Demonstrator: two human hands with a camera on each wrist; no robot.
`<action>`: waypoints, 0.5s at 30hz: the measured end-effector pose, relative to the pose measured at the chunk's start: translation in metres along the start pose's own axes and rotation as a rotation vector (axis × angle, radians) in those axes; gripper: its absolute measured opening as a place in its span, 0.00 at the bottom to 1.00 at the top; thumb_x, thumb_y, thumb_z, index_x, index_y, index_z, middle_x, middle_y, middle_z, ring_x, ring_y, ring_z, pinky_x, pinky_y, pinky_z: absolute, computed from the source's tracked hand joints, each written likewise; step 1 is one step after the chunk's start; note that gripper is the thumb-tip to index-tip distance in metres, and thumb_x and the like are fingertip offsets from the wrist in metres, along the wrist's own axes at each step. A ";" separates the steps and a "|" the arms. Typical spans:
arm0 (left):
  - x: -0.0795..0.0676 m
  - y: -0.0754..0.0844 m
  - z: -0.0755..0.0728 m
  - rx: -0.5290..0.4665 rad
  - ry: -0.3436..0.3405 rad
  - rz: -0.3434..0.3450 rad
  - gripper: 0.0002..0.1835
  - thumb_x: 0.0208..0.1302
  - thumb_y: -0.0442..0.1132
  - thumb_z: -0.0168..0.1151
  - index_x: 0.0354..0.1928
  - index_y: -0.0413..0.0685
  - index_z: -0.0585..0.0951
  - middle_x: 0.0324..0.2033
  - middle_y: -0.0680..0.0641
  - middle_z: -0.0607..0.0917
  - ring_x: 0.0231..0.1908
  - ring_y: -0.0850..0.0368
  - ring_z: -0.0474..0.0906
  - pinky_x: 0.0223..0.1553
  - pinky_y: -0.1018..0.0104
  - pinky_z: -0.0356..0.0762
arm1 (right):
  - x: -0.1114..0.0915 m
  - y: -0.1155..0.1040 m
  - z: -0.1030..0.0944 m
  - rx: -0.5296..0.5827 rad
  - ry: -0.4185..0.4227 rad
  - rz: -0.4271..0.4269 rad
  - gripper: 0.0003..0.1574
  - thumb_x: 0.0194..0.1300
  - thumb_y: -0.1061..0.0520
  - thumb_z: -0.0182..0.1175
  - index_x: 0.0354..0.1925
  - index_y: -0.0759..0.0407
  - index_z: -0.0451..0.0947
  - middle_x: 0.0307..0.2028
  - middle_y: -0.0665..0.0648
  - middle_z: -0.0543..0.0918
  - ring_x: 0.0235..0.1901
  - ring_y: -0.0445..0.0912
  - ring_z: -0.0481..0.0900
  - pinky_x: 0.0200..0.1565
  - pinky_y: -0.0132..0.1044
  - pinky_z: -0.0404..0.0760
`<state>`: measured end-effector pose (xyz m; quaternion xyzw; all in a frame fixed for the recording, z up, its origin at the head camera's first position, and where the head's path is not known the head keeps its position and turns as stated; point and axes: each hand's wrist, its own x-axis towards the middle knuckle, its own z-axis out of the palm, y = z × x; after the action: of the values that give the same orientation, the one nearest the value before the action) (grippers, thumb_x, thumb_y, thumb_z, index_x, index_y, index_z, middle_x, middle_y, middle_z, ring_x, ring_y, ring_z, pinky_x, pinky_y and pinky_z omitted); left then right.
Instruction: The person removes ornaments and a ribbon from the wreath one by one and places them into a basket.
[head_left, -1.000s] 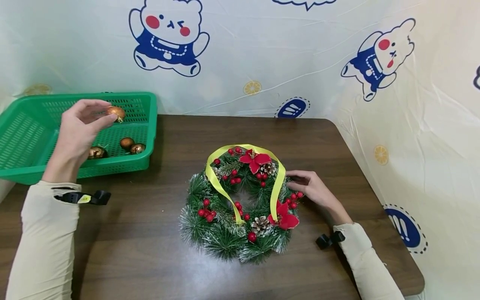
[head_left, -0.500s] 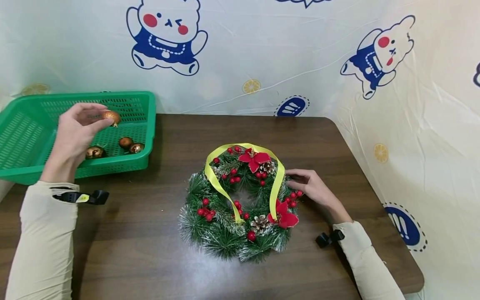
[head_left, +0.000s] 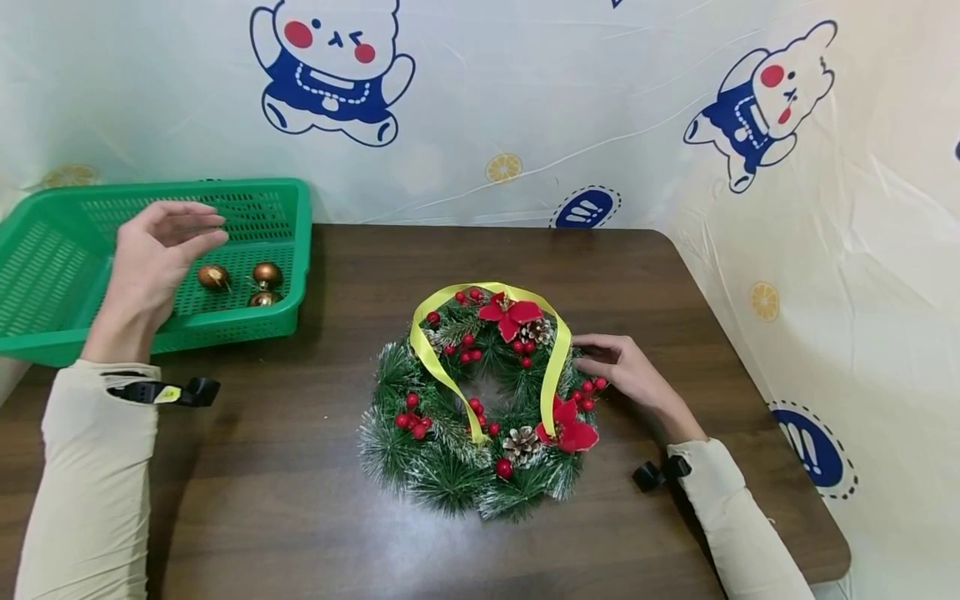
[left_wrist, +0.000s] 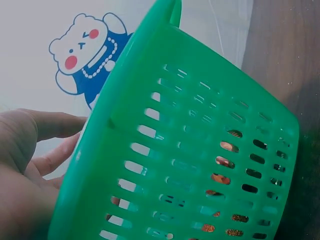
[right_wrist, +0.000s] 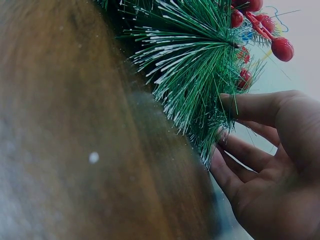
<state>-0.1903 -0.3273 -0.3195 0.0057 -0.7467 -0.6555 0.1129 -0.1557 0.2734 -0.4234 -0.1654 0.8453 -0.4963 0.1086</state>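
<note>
The copper bauble (head_left: 213, 276) has dropped from the left hand (head_left: 153, 254), now empty and spread above the green basket (head_left: 45, 275); the right hand (head_left: 624, 373) lightly fingers the wreath (head_left: 480, 408).

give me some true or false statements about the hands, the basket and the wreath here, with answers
1. The left hand holds a gold ball. False: it is open above the green basket and holds nothing.
2. Three gold balls lie in the basket. True.
3. The right hand touches the right edge of the wreath. True.
4. The wreath lies inside the basket. False: it lies on the brown table, apart from the basket.
5. A yellow ribbon is looped over the wreath. True.
</note>
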 end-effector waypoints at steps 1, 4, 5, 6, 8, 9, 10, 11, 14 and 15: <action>0.000 0.001 0.001 -0.005 0.000 0.004 0.21 0.62 0.33 0.69 0.58 0.45 0.79 0.46 0.56 0.84 0.47 0.65 0.77 0.43 0.83 0.75 | 0.000 0.000 0.000 0.002 0.001 0.000 0.21 0.68 0.54 0.65 0.59 0.51 0.81 0.54 0.54 0.84 0.51 0.47 0.82 0.52 0.33 0.80; -0.001 0.002 0.004 -0.024 0.000 0.016 0.21 0.62 0.33 0.70 0.57 0.44 0.79 0.46 0.55 0.85 0.47 0.65 0.78 0.42 0.82 0.75 | 0.000 0.000 0.000 0.003 0.001 -0.004 0.21 0.68 0.55 0.65 0.59 0.52 0.81 0.54 0.55 0.84 0.51 0.47 0.82 0.52 0.33 0.80; -0.001 0.003 0.004 -0.029 0.000 0.023 0.21 0.62 0.32 0.70 0.57 0.43 0.80 0.46 0.55 0.85 0.47 0.64 0.78 0.42 0.82 0.75 | 0.000 0.000 0.000 0.002 0.001 -0.005 0.21 0.68 0.55 0.65 0.59 0.52 0.81 0.54 0.55 0.84 0.51 0.47 0.82 0.52 0.33 0.80; -0.001 0.003 0.005 -0.043 0.000 0.032 0.21 0.61 0.32 0.69 0.57 0.42 0.80 0.46 0.55 0.85 0.47 0.64 0.78 0.42 0.82 0.75 | 0.000 0.001 0.000 0.001 0.002 -0.004 0.21 0.68 0.55 0.65 0.59 0.52 0.81 0.54 0.55 0.84 0.51 0.47 0.82 0.52 0.32 0.80; -0.002 0.003 0.008 -0.064 -0.004 0.046 0.21 0.61 0.31 0.69 0.57 0.41 0.79 0.46 0.54 0.85 0.47 0.63 0.78 0.42 0.81 0.76 | 0.000 0.000 0.000 0.002 0.003 0.002 0.21 0.67 0.54 0.66 0.58 0.51 0.81 0.54 0.54 0.84 0.51 0.47 0.82 0.52 0.32 0.80; -0.002 0.004 0.009 -0.072 -0.008 0.052 0.21 0.61 0.31 0.69 0.57 0.40 0.79 0.46 0.54 0.85 0.47 0.63 0.78 0.42 0.81 0.76 | 0.000 0.001 0.000 0.003 0.003 0.004 0.21 0.67 0.54 0.66 0.58 0.51 0.81 0.54 0.54 0.84 0.52 0.48 0.82 0.52 0.33 0.80; -0.003 0.004 0.010 -0.079 -0.011 0.058 0.21 0.61 0.30 0.69 0.57 0.40 0.79 0.46 0.54 0.85 0.47 0.63 0.78 0.43 0.81 0.76 | 0.000 0.000 0.000 0.003 0.004 0.007 0.21 0.67 0.54 0.66 0.58 0.50 0.82 0.54 0.53 0.84 0.52 0.47 0.82 0.52 0.33 0.80; -0.003 0.004 0.012 -0.078 -0.014 0.063 0.21 0.61 0.30 0.69 0.57 0.39 0.79 0.46 0.54 0.85 0.47 0.63 0.78 0.43 0.81 0.75 | 0.000 0.000 0.000 0.004 0.004 0.007 0.21 0.67 0.54 0.66 0.58 0.50 0.82 0.53 0.53 0.84 0.52 0.48 0.81 0.52 0.33 0.80; -0.004 0.005 0.017 -0.099 -0.026 0.076 0.20 0.61 0.30 0.69 0.56 0.38 0.80 0.46 0.53 0.85 0.47 0.62 0.79 0.44 0.81 0.76 | 0.001 0.000 0.000 0.003 0.003 0.004 0.21 0.67 0.54 0.67 0.57 0.49 0.82 0.54 0.53 0.84 0.52 0.48 0.81 0.53 0.33 0.80; -0.004 0.006 0.019 -0.099 -0.029 0.079 0.20 0.61 0.30 0.69 0.56 0.38 0.80 0.46 0.52 0.85 0.47 0.62 0.79 0.44 0.81 0.76 | 0.001 0.000 0.000 0.001 0.003 0.001 0.21 0.67 0.54 0.67 0.57 0.49 0.82 0.54 0.53 0.84 0.52 0.48 0.81 0.53 0.34 0.80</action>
<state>-0.1887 -0.3071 -0.3163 -0.0388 -0.7148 -0.6865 0.1280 -0.1564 0.2734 -0.4236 -0.1641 0.8452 -0.4971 0.1075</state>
